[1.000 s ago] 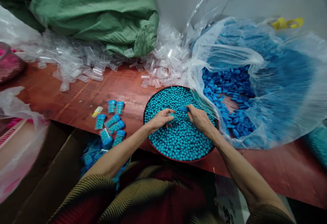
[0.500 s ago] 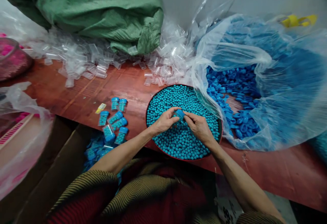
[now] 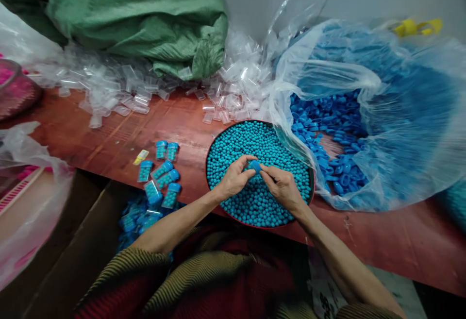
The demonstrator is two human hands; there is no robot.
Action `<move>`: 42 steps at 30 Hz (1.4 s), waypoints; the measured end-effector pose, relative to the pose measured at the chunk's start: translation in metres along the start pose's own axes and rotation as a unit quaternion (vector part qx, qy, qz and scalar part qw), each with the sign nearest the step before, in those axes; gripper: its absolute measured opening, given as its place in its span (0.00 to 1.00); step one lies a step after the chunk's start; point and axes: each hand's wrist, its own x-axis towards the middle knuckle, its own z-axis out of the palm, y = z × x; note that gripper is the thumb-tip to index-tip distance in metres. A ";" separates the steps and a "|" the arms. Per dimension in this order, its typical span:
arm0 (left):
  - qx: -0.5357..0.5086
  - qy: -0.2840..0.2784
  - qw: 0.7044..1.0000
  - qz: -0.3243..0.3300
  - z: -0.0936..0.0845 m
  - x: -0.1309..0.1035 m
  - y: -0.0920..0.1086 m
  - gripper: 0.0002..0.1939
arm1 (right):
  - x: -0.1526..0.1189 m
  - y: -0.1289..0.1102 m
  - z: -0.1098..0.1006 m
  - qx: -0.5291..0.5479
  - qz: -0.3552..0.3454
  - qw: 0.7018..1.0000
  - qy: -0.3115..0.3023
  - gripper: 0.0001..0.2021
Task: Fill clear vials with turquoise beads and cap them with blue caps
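Over a round, red-rimmed tray (image 3: 208,176) heaped with small turquoise balls (image 3: 265,207), both my hands meet at a small clear bottle with a blue cap (image 3: 254,165). My left hand (image 3: 236,177) is closed around the bottle's body, most of which its fingers hide. The thumb and forefinger of my right hand (image 3: 282,184) pinch at the edge of the blue cap. Whether the cap is fully seated I cannot tell. Left of the tray, several filled, blue-capped bottles (image 3: 166,168) stand or lie on the red tabletop (image 3: 192,115).
Loose clear empty bottles (image 3: 236,91) pile along the back beside a green sack (image 3: 145,18). A plastic bag (image 3: 378,86) of blue caps (image 3: 342,163) lies open at right. Below the left table edge, a cardboard box (image 3: 83,212) holds more blue-capped bottles (image 3: 134,217).
The view has shifted slightly. The blue cap has turned a little between my hands, which stay together over the tray, both still holding the bottle.
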 end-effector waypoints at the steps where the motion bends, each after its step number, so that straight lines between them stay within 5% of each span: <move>1: -0.004 0.000 1.000 -0.004 0.001 0.000 -0.001 0.18 | -0.001 0.001 0.000 0.000 -0.009 1.000 -0.005 0.13; 6: -0.014 -0.008 1.000 -0.024 0.000 0.003 -0.002 0.17 | 0.002 0.011 -0.010 0.053 -0.009 0.996 -0.067 0.14; 10: -0.012 -0.082 0.995 -0.054 -0.009 0.001 0.001 0.19 | 0.009 0.020 -0.024 0.179 0.060 0.975 -0.114 0.13; 15: -0.011 -0.092 0.995 -0.037 -0.011 -0.003 0.005 0.22 | 0.016 0.020 -0.015 0.327 0.189 0.926 -0.025 0.33; 18: 0.006 -0.065 0.998 -0.024 -0.005 -0.004 0.008 0.27 | 0.014 0.011 -0.006 0.260 0.188 0.947 0.017 0.28; 20: 0.010 -0.039 0.999 -0.007 0.000 -0.004 0.010 0.29 | 0.011 0.002 -0.003 0.178 0.153 0.972 -0.006 0.24; 24: 0.014 -0.007 0.999 0.045 0.005 -0.005 0.007 0.28 | 0.005 -0.012 0.001 0.018 0.052 0.995 -0.080 0.41; 29: 0.028 -0.050 0.996 0.063 0.001 -0.004 0.003 0.25 | -0.001 -0.015 0.008 -0.128 0.000 0.990 -0.054 0.51; 32: 0.013 -0.076 0.995 0.055 0.000 -0.005 0.004 0.21 | -0.003 -0.015 0.009 -0.152 -0.054 0.986 -0.037 0.50; 35: 0.011 -0.042 0.998 0.054 0.006 -0.007 0.004 0.14 | -0.004 -0.014 0.010 -0.168 -0.098 0.981 -0.024 0.49; 42: -0.025 0.025 0.999 0.015 0.023 -0.007 0.003 0.09 | -0.006 -0.011 0.016 -0.145 -0.037 0.986 -0.069 0.45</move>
